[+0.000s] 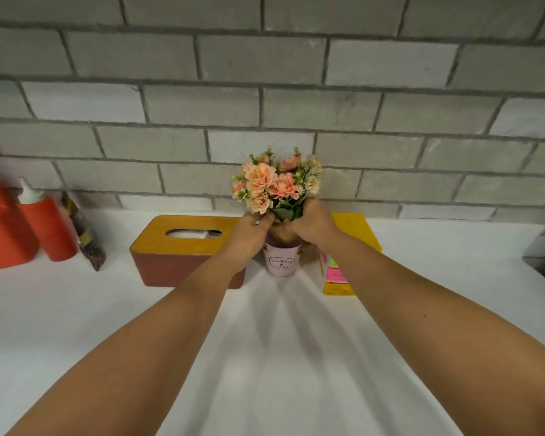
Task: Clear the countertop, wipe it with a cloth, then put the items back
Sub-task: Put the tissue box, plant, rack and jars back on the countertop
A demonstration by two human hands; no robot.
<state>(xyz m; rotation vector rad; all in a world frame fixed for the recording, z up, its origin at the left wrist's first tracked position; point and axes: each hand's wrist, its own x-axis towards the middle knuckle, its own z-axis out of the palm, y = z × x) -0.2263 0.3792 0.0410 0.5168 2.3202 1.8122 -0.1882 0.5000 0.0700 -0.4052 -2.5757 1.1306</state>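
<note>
I have both hands up at the flower pot (280,261). My left hand (252,228) and my right hand (312,223) are each curled round the paper wrap just above the rim, under the pink flowers (274,184). The grip is closed on the wrap from both sides.

The pot is upright, near the back edge of the countertop (139,325), about the middle of its length. It sits between the tissue box (183,243) on its left and a yellow box (356,228) on its right, close to both. It looks like it rests on the top, but I cannot tell if it is a little bit lifted.

Red bottles (49,228) and a small packet (85,237) stand at the back left corner.

All the things are on the countertop and I see no cloth. So I think this is either the first lift to clear it, or the last thing going back. I cannot tell which.

Next I must keep the pot straight and not bump the boxes. The paper is soft, so holding lower on the pot would be safer.
</note>
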